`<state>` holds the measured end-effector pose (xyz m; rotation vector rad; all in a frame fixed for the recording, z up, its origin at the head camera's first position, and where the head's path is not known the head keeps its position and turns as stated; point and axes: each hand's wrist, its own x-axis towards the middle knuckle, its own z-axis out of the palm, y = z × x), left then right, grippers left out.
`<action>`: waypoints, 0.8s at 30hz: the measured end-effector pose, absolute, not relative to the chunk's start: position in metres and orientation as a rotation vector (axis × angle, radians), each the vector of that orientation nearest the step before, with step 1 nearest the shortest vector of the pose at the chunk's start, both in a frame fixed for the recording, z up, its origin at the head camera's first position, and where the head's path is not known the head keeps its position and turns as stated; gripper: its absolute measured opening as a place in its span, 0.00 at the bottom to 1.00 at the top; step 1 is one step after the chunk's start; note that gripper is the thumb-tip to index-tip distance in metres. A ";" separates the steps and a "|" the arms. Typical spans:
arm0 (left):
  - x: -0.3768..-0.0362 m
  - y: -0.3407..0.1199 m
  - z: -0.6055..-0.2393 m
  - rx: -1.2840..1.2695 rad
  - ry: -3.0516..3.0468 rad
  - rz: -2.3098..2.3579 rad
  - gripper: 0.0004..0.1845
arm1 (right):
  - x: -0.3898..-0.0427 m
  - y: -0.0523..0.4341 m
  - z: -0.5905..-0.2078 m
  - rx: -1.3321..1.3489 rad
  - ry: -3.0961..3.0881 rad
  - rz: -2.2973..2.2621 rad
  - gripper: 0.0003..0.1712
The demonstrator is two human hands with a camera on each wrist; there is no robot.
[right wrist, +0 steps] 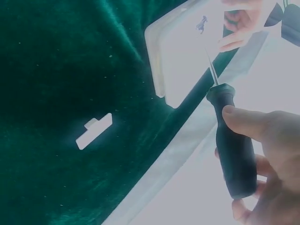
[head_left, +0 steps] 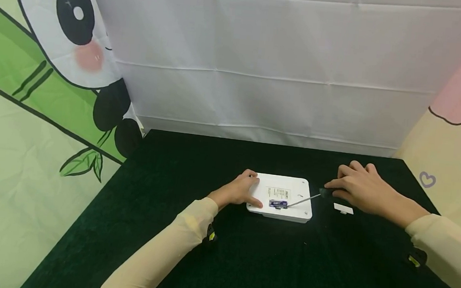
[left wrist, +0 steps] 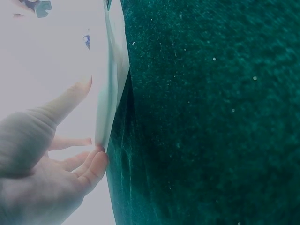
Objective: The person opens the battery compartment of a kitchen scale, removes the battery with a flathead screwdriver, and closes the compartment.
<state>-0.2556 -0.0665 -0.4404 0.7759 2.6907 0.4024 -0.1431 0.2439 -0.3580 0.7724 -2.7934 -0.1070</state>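
Your dark green tabletop (head_left: 244,264) carries a white flat device (head_left: 292,190) lying face down near its middle. Your left hand (head_left: 238,191) rests on its left edge, fingers straight. Your right hand (head_left: 360,187) grips a black-handled screwdriver (head_left: 312,198) (tip at the blue battery bay (head_left: 278,204)). A small white cover (head_left: 343,209) lies just beside the device.
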 end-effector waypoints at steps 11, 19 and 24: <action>-0.259 -0.063 -0.439 0.745 2.684 0.442 0.44 | -0.155 0.233 -0.340 0.844 -2.780 -0.223 0.13; -0.259 -0.060 -0.437 0.738 2.703 0.448 0.43 | -0.162 0.221 -0.329 0.852 -2.764 -0.301 0.13; -0.258 -0.057 -0.438 0.727 2.722 0.451 0.42 | -0.167 0.223 -0.330 0.855 -2.785 -0.306 0.14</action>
